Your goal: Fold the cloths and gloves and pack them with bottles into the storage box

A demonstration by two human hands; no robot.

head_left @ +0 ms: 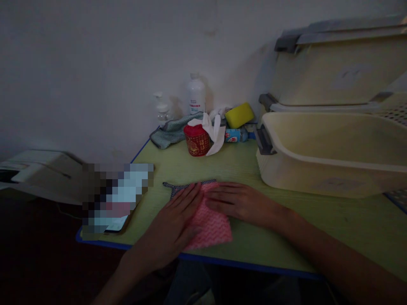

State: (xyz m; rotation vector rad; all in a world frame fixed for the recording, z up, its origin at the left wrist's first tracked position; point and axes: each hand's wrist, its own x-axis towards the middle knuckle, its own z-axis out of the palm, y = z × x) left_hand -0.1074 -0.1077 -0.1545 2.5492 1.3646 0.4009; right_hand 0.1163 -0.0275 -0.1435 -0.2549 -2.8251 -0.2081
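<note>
A pink cloth (pixel 211 228) with a wavy pattern lies on the green table near its front edge. Beneath its far side shows a dark checked cloth (pixel 176 190) with a small loop at its left corner. My left hand (pixel 179 216) rests flat across the left part of the pink cloth, fingers stretched out and pointing away from me. From the right, my right hand (pixel 233 201) lies flat over the cloth's upper right part, its fingers straight and pointing left. The fingertips of both hands are close together near the far edge. Part of the cloths is hidden under the hands.
A phone (pixel 122 209), partly pixelated, lies at left. Behind are a red tissue holder (pixel 197 142), a grey-green cloth (pixel 168 133), a white bottle (pixel 196 95), a yellow sponge (pixel 240 115) and a blue-labelled bottle (pixel 233 135). Cream bins (pixel 311 178) stand at right. The table (pixel 254 250) has a blue edge.
</note>
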